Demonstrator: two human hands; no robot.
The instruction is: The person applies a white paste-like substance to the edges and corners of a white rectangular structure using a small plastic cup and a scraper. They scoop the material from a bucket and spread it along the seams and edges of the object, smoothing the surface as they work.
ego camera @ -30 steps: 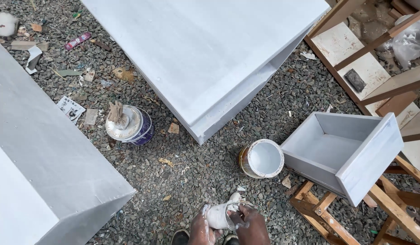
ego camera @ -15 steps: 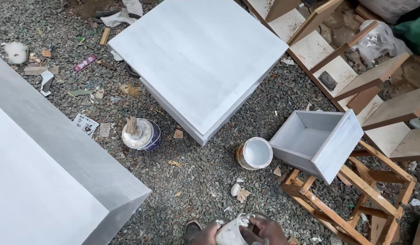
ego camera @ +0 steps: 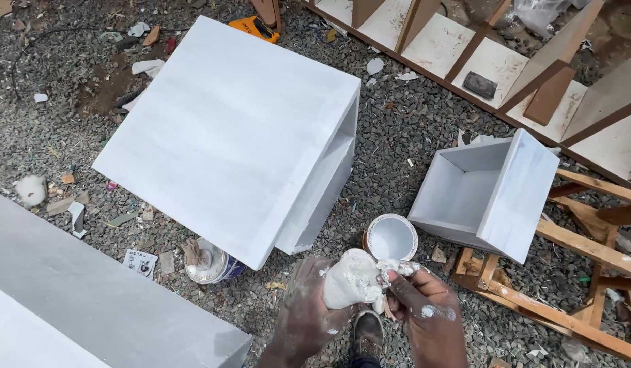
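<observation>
While both hands meet at the near edge of the scene, a paint-soaked white rag [ego camera: 353, 278] is held between them above the gravel [ego camera: 397, 136]. Left hand [ego camera: 307, 310]: fingers curled up around the lower left side of the rag, cupping it from beneath. Right hand [ego camera: 424, 310]: fingertips [ego camera: 390, 274] pressed together on the rag's upper right corner, pinching the cloth; white smears mark both hands. Just beyond the rag stands an open paint can [ego camera: 390, 237], its inside coated white. Directly below the hands, a dark shoe [ego camera: 366, 330] shows on the gravel. Right of the can, a small white box [ego camera: 486, 194] lies on its side, open toward the left, resting against a bare wooden frame [ego camera: 574, 272]. Left of the rag and farther off, a large white cabinet [ego camera: 227, 133] covers the middle ground; a second can with a lid [ego camera: 210, 262] sits at its near corner. Near left: a grey-white panel [ego camera: 77, 307].
</observation>
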